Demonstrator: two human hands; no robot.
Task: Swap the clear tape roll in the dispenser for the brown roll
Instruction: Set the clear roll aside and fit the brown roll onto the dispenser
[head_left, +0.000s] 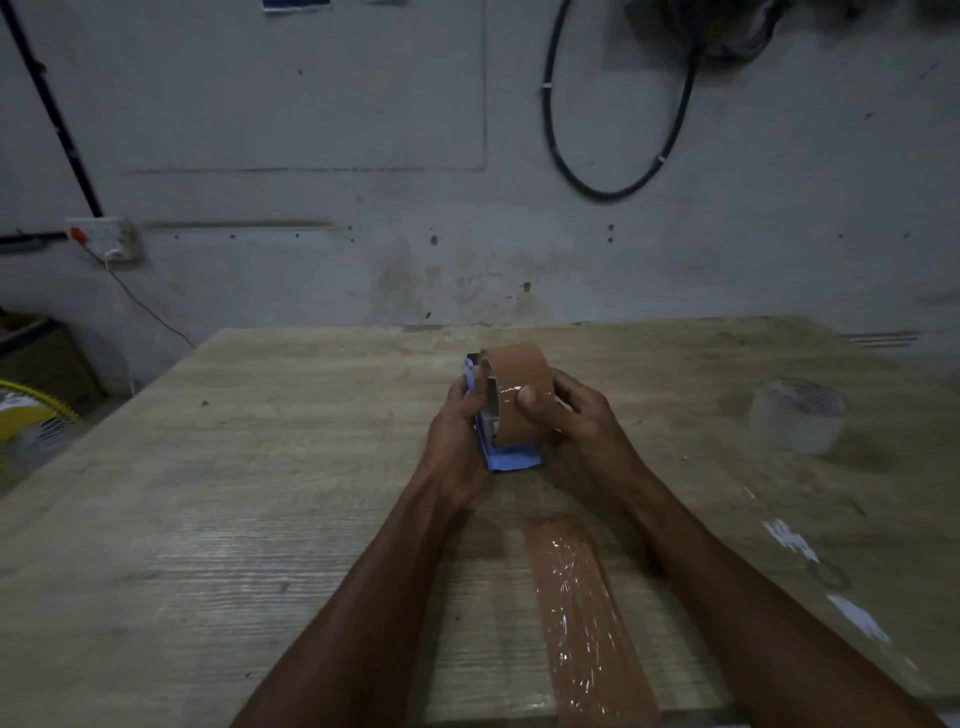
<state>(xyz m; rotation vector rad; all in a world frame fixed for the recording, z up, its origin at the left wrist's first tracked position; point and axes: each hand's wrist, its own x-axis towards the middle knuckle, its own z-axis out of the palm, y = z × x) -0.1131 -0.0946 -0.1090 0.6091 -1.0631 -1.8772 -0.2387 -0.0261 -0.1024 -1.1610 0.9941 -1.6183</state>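
The brown tape roll (519, 379) sits against the blue tape dispenser (511, 460) above the middle of the wooden table (260, 467). My left hand (457, 431) grips the dispenser from its left side. My right hand (571, 415) holds the brown roll, thumb pressed on its outer face. Whether the roll is fully seated on the dispenser's hub is hidden by my fingers. The clear tape roll (797, 415) lies flat on the table to the right, apart from both hands.
A strip of brown tape (582, 623) is stuck to the table between my forearms. White tape scraps (789, 540) lie near the right edge. A wall with a socket (106, 239) and a hanging black cable (618, 192) stands behind the table.
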